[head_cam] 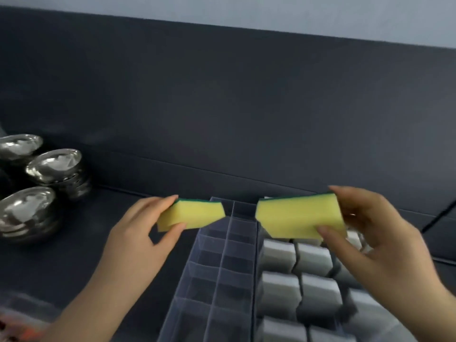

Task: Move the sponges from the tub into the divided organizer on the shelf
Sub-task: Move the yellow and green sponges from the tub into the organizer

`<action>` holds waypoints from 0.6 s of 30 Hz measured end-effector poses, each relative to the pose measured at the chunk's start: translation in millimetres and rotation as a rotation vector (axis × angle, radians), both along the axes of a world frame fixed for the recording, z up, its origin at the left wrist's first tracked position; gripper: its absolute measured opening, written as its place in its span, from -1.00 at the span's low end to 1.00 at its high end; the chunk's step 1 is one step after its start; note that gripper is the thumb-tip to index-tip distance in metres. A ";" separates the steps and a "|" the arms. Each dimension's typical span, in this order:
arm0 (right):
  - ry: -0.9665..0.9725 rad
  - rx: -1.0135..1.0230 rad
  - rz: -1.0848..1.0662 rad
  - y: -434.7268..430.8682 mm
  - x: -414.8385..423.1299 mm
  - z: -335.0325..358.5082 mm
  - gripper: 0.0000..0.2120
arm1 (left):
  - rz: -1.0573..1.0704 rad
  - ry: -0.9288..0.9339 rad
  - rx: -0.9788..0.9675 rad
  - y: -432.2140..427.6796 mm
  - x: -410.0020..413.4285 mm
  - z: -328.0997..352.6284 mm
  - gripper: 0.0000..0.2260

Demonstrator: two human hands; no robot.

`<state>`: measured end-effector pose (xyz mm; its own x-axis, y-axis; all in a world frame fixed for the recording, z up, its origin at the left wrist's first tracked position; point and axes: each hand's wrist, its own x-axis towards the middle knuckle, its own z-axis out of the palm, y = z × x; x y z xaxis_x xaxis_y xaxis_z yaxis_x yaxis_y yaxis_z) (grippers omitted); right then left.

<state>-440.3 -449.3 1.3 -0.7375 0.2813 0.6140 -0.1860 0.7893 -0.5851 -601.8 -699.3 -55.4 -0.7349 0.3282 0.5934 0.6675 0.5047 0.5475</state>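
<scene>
On the far left we see shiny metal bowls stacked on the dark shelf. Next comes the left hand. Its thumb and fingers pinch one end of the left sponge, yellow with a green top, held in the air just left of the clear organizer. The right sponge is held above the organizer's far end. The right hand pinches it between thumb and fingers. Below, grey blocks sit in the boxes on the right.
</scene>
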 end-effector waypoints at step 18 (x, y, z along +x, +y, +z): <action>-0.580 0.279 -0.203 -44.8 -186.6 -43.4 -0.59 | -0.292 -0.063 -0.022 -48.8 -103.7 -20.4 -0.58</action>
